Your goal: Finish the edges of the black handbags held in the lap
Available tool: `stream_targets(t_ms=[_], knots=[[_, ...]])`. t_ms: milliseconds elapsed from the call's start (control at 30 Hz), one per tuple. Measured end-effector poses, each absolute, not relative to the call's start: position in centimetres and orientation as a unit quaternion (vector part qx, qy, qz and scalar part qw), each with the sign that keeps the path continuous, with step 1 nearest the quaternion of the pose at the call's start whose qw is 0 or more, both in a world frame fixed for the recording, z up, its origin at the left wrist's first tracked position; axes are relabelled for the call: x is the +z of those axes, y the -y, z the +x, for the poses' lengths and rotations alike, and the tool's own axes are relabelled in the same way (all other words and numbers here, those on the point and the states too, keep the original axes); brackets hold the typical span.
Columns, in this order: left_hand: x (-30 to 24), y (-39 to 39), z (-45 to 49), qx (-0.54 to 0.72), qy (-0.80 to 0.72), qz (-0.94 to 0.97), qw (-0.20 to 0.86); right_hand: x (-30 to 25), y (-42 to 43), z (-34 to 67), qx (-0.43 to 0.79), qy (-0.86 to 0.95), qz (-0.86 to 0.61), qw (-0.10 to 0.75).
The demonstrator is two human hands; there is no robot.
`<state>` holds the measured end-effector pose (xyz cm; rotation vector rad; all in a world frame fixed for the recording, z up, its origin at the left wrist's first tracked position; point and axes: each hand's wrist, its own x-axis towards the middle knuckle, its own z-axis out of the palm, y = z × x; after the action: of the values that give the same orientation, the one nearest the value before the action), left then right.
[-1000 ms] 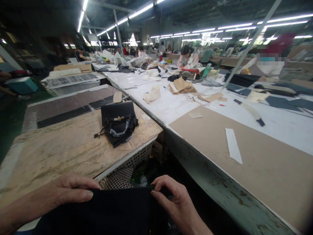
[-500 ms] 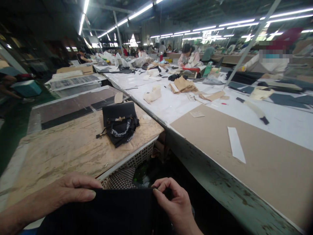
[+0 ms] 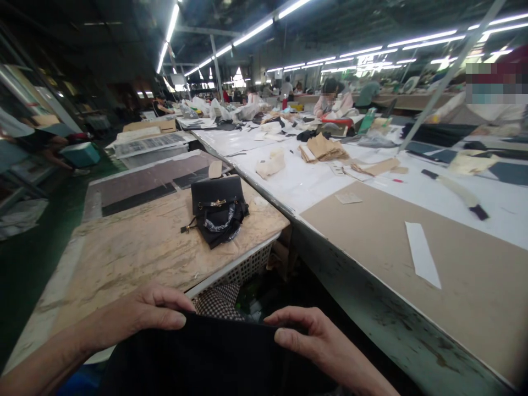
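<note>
A piece of black fabric (image 3: 206,357) stretches across the bottom of the view. My left hand (image 3: 140,313) pinches its upper left edge, thumb on top. On the upper right edge my right hand (image 3: 317,344) grips it, fingers curled over. Beyond the hands, a small black handbag (image 3: 216,206) with a gold clasp lies on a worn wooden side table (image 3: 124,253).
A long white worktable (image 3: 313,176) runs along the right, with a brown cardboard sheet (image 3: 474,280) and a white paper strip (image 3: 421,253) on it. A white perforated basket (image 3: 243,269) and checked cloth (image 3: 220,300) sit under the side table. Other people work at the far tables.
The view has shifted so the scene slid right and the hands sit a little lower. Both hands keep their hold on the black fabric; my right thumb now lies flatter on the edge.
</note>
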<state>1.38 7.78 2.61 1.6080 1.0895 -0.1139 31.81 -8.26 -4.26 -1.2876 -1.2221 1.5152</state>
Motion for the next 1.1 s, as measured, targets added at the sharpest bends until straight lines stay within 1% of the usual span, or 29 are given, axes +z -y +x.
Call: stream_targets(t_ms=[167, 233, 300, 367, 467, 600, 700, 767, 900, 1000, 1100], knots=[[3.5, -7.7, 2.6, -0.075, -0.408, 0.711, 0.567, -2.0, 5.4, 32.4, 0.625, 0.611, -0.420, 0.244], [3.5, -7.8, 2.7, -0.078, -0.406, 0.726, 0.550, -2.0, 4.1, 32.5, 0.658, 0.614, -0.385, 0.203], [3.3, -7.9, 2.4, -0.077, -0.412, 0.734, 0.534, -2.3, 3.1, 32.4, 0.691, 0.594, -0.369, 0.185], [2.9, -8.0, 2.1, -0.076, -0.416, 0.730, 0.537, -2.4, 2.4, 32.2, 0.705, 0.579, -0.368, 0.179], [2.8, -8.0, 2.0, -0.070, -0.408, 0.722, 0.555, -1.8, 1.6, 31.2, 0.680, 0.611, -0.366, 0.175], [3.1, -8.0, 2.8, -0.059, -0.385, 0.745, 0.542, -0.3, -0.2, 28.5, 0.600, 0.713, -0.329, 0.156], [3.0, -8.1, 3.2, -0.052, -0.395, 0.746, 0.534, 0.3, -1.7, 26.3, 0.523, 0.776, -0.300, 0.182], [2.6, -8.0, 3.0, -0.049, -0.401, 0.736, 0.543, 0.1, -2.2, 25.4, 0.502, 0.789, -0.300, 0.188], [1.7, -7.8, 1.9, -0.054, -0.403, 0.712, 0.573, -1.1, -1.6, 25.7, 0.550, 0.741, -0.355, 0.148], [1.3, -7.8, 1.3, -0.067, -0.400, 0.697, 0.591, -1.5, 0.2, 27.4, 0.574, 0.706, -0.386, 0.150], [1.1, -7.8, 1.1, -0.073, -0.396, 0.692, 0.599, -1.5, 2.6, 29.3, 0.574, 0.683, -0.422, 0.164]])
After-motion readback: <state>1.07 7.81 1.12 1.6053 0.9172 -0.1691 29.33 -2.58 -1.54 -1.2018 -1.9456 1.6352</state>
